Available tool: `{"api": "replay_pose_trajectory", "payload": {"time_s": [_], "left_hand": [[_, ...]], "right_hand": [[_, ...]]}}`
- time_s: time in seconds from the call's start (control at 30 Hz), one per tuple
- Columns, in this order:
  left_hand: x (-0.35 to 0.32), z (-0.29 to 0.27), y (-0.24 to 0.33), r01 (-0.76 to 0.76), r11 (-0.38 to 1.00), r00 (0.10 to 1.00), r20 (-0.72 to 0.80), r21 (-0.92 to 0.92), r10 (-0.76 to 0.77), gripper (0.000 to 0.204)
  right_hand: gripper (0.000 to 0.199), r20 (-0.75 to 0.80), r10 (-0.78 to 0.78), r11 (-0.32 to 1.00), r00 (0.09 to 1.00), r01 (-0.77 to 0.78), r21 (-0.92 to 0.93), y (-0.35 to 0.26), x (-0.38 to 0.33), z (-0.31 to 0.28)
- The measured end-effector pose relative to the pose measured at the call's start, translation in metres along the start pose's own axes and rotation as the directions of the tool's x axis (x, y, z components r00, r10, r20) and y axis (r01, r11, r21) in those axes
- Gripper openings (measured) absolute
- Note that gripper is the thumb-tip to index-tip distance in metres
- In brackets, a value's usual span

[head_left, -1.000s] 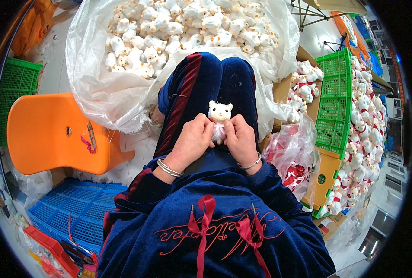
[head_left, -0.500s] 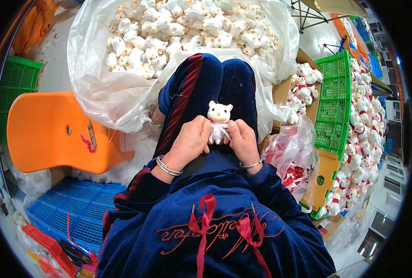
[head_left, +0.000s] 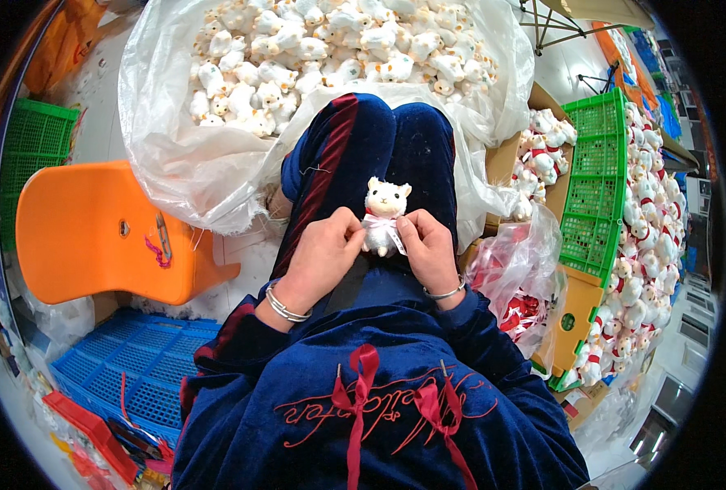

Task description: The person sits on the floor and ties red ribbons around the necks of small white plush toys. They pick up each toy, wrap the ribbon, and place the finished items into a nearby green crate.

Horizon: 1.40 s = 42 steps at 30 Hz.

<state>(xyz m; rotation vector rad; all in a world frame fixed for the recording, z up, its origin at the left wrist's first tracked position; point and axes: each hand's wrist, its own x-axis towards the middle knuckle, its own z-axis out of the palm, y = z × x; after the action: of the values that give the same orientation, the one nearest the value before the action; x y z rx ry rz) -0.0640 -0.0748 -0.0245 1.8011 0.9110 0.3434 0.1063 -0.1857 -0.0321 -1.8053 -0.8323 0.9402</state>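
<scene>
A small white plush animal (head_left: 386, 202) rests upright between my thighs, facing up toward me. A pale pink ribbon (head_left: 381, 223) is tied around its neck, with a tail hanging down its front. My left hand (head_left: 320, 255) is closed at the toy's left side, thumb and forefinger pressed together beside the ribbon; what lies between them is too small to make out. My right hand (head_left: 430, 251) grips the toy's right side, with thumb and forefinger against its body near the ribbon's end.
Ahead, a large clear plastic bag (head_left: 167, 155) holds many similar toys. An orange stool (head_left: 85, 237) and blue crate (head_left: 146, 359) stand left. To the right are a bag of red ribbons (head_left: 514, 265), a cardboard box (head_left: 502, 167) of toys and a green crate (head_left: 593, 204).
My left hand has moved slightly left, off the toy's chest. The ribbon's loops, spread between both hands before, now lie against the toy with a tail down its front.
</scene>
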Motion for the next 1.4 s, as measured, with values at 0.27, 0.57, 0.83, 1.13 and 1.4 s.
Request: {"api": "replay_pose_trajectory", "payload": {"time_s": [0.27, 0.57, 0.83, 1.13, 1.4], "left_hand": [[0.008, -0.022, 0.018, 0.244, 0.953, 0.955, 0.215, -0.179, -0.204, 0.021], [0.016, -0.002, 0.007, 0.204, 0.97, 0.949, 0.271, -0.133, -0.163, 0.027], [0.017, -0.003, 0.005, 0.23, 0.958, 0.934, 0.317, -0.172, -0.167, 0.025], [0.019, -0.004, 0.007, 0.18, 0.977, 0.938, 0.318, -0.113, -0.136, 0.023], [0.012, 0.005, -0.004, -0.094, 0.995, 0.993, 0.067, -0.037, 0.097, 0.034]], "right_hand": [[0.03, -0.024, 0.047, 0.996, 0.999, -0.045, 0.079, 0.0, 0.001, -0.003], [0.022, -0.054, 0.034, 0.999, 0.998, -0.035, -0.025, -0.015, 0.003, -0.001], [0.018, -0.055, 0.039, 0.995, 0.998, -0.034, 0.089, -0.007, 0.008, -0.003], [0.016, -0.066, 0.215, 0.94, 0.974, -0.188, 0.283, -0.004, 0.009, 0.002], [0.023, 0.007, 0.181, 0.958, 0.984, -0.177, 0.224, 0.003, 0.01, -0.007]]}}
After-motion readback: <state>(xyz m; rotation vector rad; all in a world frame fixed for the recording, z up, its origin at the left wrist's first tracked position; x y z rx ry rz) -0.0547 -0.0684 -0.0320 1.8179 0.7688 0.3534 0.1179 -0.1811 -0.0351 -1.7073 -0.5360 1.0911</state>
